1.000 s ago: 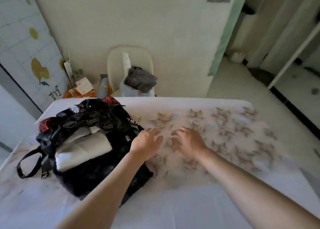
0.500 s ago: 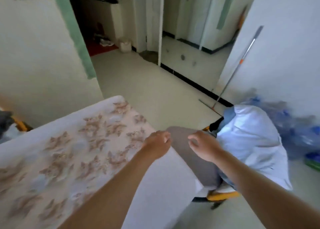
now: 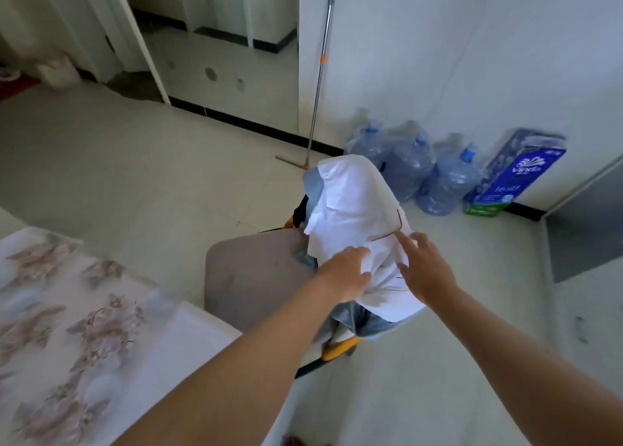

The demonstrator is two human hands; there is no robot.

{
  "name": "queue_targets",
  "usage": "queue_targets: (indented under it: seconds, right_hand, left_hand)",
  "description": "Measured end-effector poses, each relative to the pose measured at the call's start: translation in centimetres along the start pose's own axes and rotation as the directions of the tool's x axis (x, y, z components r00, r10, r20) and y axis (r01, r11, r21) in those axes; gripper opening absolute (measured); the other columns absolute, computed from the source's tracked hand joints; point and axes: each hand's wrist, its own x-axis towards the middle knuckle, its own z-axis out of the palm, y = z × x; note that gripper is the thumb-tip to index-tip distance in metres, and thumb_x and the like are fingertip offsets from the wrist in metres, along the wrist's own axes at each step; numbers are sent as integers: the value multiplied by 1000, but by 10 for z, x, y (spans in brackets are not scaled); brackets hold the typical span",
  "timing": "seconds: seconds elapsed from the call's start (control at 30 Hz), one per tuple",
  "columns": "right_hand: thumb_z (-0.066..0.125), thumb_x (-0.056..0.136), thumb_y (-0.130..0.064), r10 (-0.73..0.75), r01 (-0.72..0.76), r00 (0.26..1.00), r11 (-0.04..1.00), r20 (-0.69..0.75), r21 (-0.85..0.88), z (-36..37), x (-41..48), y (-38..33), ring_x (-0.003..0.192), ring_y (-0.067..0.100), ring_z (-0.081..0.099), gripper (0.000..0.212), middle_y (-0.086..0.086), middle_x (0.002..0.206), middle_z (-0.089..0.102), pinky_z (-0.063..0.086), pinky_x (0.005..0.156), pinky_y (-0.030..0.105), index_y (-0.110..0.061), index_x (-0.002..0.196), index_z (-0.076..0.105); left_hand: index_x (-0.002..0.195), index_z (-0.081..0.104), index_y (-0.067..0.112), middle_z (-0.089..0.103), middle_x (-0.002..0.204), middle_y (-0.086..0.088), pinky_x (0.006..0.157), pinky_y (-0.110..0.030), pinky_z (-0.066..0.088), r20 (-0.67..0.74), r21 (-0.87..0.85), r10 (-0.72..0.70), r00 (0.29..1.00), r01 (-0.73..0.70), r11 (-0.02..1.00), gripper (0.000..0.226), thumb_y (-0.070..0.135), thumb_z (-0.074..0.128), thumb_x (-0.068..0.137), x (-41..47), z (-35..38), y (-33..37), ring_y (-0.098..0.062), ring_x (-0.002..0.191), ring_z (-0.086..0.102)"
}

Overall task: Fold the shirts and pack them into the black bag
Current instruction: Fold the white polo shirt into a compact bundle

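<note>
A white shirt [image 3: 354, 206] with thin red trim hangs over the back of a chair [image 3: 249, 277] to the right of the table. A light blue garment [image 3: 313, 184] lies under it. My left hand [image 3: 345, 275] rests on the shirt's lower left part, fingers curling into the cloth. My right hand [image 3: 426, 267] reaches onto the shirt's right side with fingers spread and straight. The black bag is out of view.
The table with a flowered cloth [image 3: 67, 327] fills the lower left. Several empty water jugs [image 3: 411, 165] and a blue tissue pack [image 3: 512, 175] stand by the wall behind the chair. A mop handle [image 3: 318, 74] leans against the wall corner. Open floor lies beyond.
My view swung right from the black bag on the table to the chair. Both hands moved off the table and out onto the white shirt.
</note>
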Motion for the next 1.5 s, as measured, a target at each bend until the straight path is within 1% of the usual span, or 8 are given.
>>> queue_targets:
  seconds: [0.27,0.4,0.57,0.7,0.9,1.03,1.23,1.5]
  right_hand:
    - [70,87,-20,-174,128,954,972,-243,-195,4,44,14,67,34,58,12,6,79,59,43,65,37,-22,98,66]
    - [65,90,-19,-235,212,927,971,-291,-111,-5,55,4,86,30,50,6,6,100,55,42,79,41,-19,96,62]
    - [54,91,-15,-283,348,894,927,-348,140,-22,61,-23,90,28,56,5,-1,95,60,37,88,39,-17,95,53]
    - [68,79,-26,-249,266,947,962,-203,61,-24,69,-43,122,28,47,53,1,131,54,31,107,44,-26,130,52]
    - [54,90,-6,-122,159,961,978,-247,136,-60,72,-101,90,32,62,30,5,108,66,44,71,34,-20,117,56]
    - [51,85,-3,-244,315,913,932,-327,182,-95,63,-157,91,30,64,37,1,110,67,49,74,35,-22,115,62]
    - [49,85,-20,-413,457,875,877,-252,150,-134,17,-268,88,28,62,24,-1,92,69,43,66,31,-25,105,62]
    - [54,85,-26,-485,426,874,782,16,455,-120,-92,-435,75,25,60,17,1,76,61,46,61,31,-12,80,62]
  left_hand:
    - [157,3,30,42,150,-2,99,-38,46,17,-224,-166,986,166,960,83,36,56,93,60,18,4,-28,129,48]
    - [131,52,24,64,117,-1,78,-30,48,-76,-243,-181,981,158,957,41,31,50,91,68,13,3,-23,107,60]
    - [98,51,20,54,83,6,60,-28,35,-399,-377,-152,904,-10,926,6,19,45,97,40,-44,1,-20,81,53]
    - [95,50,22,57,82,6,59,-29,38,-523,-285,-82,848,-83,955,8,17,44,98,10,-100,-12,-18,76,52]
    - [104,50,29,62,87,4,67,-35,45,-585,-119,-37,810,-41,992,16,18,40,99,-45,-135,-41,-21,80,57]
    - [107,56,37,59,99,6,75,-32,45,-634,-35,7,773,-38,999,36,10,34,97,-88,-160,-60,-16,88,55]
    - [95,64,27,50,98,5,69,-18,37,-830,0,-21,557,39,999,41,-5,38,90,-180,-219,-87,-13,83,52]
    - [87,71,22,64,102,-2,70,-32,45,-924,13,-112,365,323,946,37,-4,46,89,-363,-232,-178,-25,90,59]
